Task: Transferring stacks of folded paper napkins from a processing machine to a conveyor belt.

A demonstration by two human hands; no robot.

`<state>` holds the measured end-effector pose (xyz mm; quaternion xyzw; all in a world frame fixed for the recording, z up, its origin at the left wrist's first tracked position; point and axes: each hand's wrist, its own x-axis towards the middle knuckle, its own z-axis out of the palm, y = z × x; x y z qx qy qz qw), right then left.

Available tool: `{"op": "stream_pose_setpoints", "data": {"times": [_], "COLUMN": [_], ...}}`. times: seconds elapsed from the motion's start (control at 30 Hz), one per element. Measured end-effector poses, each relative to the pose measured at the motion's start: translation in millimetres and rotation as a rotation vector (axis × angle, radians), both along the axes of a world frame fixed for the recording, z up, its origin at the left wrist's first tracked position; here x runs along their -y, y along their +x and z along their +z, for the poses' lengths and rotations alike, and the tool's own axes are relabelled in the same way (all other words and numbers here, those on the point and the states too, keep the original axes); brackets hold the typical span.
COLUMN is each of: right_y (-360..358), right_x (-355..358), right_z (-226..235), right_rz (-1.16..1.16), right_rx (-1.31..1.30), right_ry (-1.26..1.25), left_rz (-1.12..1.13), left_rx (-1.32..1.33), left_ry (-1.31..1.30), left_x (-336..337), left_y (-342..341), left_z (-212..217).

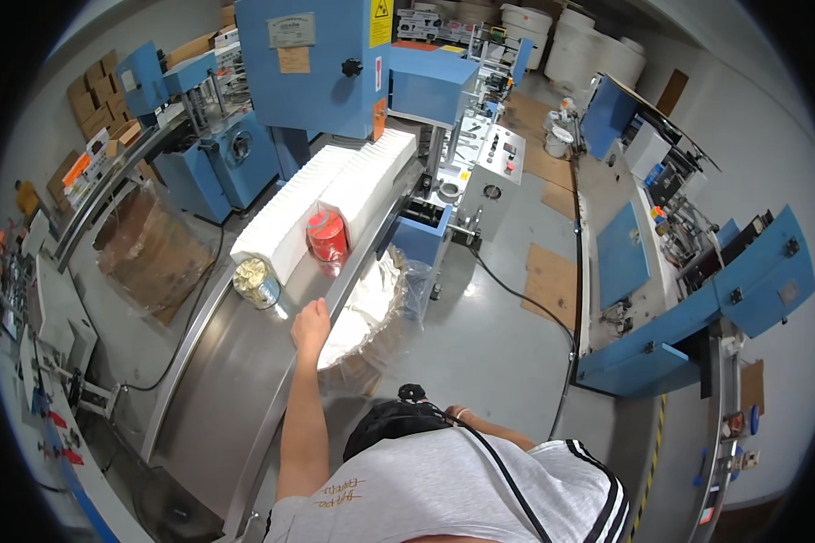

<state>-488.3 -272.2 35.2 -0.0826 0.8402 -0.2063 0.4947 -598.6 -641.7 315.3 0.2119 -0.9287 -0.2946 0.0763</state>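
Observation:
My left hand (311,328) is closed at the right rim of a long metal trough (235,389); whether its curled fingers hold anything is hidden. Beyond it, two long rows of white, soft-looking stacked sheets (290,213) lie side by side in the trough. A red plastic-wrapped cylinder (327,237) stands against the end of the right row. At the end of the left row sits a gold-and-blue cylinder (256,283). My right hand (459,414) is low by my waist, largely covered by my body, its fingers out of sight.
A tall blue machine (312,72) stands over the trough's far end. Right of the trough is a clear plastic bag (371,308) of white scraps. A grey control box (492,181) and a black cable (516,294) lie beyond. Blue-panelled machinery (697,308) lines the right side.

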Motion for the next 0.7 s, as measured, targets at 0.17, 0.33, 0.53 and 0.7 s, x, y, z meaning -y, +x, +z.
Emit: {"op": "stream_pose_setpoints", "data": {"times": [0.17,0.33,0.53,0.7], "right_y": [-7.3,-28.8,-64.6,-124.9], "right_x": [-0.1,3.3,-11.6,10.5], "right_z": [4.2,10.6,-56.9,-87.7], "right_rz": [0.145,0.171,0.311,0.946], "right_rx": [-0.149,-0.112,-0.008,-0.148], "right_ry": [-0.013,-0.001,0.008,0.071], "left_rz": [-0.010,0.018,0.004,0.094], "left_rx": [-0.003,-0.043,-0.080,-0.170], "left_ry": [-0.034,-0.024,0.060,0.237], "left_x": [1.2,-1.1,0.5,5.5], "left_y": [-3.4,-1.2,1.9,-0.2], "left_z": [-4.4,-1.6,-1.1,-5.1]}}
